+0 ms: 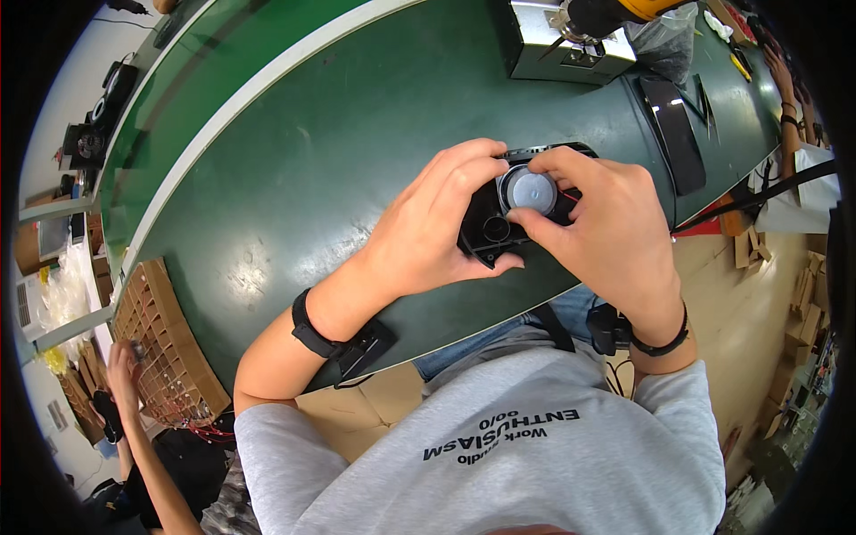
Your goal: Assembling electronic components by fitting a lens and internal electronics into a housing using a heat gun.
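My left hand is wrapped around a black plastic housing, its thumb at the near edge and its fingers along the far side. In the housing's opening sits a round silver part, which looks like a speaker, with a thin red wire beside it. My right hand grips this disc by its rim between thumb and forefinger. The palm side of my right hand hides the right part of the housing. Both hands are above the green table, close to its near edge.
A silver metal box and a yellow-black power tool are at the far side. A glossy black panel and tweezers lie right. At left, another person's hand is by a divided cardboard box. Another person's arm reaches in far right.
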### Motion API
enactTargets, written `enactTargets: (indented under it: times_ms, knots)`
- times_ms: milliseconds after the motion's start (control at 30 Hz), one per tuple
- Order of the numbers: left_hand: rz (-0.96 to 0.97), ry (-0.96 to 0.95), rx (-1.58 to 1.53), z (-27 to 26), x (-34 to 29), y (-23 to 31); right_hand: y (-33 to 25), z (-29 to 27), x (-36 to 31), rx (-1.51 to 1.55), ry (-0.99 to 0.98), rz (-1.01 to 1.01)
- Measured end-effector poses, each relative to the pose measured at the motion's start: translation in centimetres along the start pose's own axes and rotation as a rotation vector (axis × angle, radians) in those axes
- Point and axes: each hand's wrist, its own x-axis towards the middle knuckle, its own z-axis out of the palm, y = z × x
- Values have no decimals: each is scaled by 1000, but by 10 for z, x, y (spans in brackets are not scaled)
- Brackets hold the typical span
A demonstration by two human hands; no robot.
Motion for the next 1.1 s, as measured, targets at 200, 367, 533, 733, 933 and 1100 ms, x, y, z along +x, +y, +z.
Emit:
enactTargets:
  times_ms: [200,367,533,733,933,1100]
  knots:
    - [-5,-2,-1,0,0,-1,0,-1,-1,-5,2,3]
    - [-10,7,-12,0,0,-2,0,0,1,9,10,8]
    - [-4,-73,60,-6,4,4,1,-1,2,23,4,3]
    - [-3,-22,32,-4,3,2,3,1,0,29,20,-1]
    - [-37,23,-24,0,3,2,4,0,-1,5,30,-26]
    - [-77,-85,46,-5,4,6,0,-6,-3,170,-18,98]
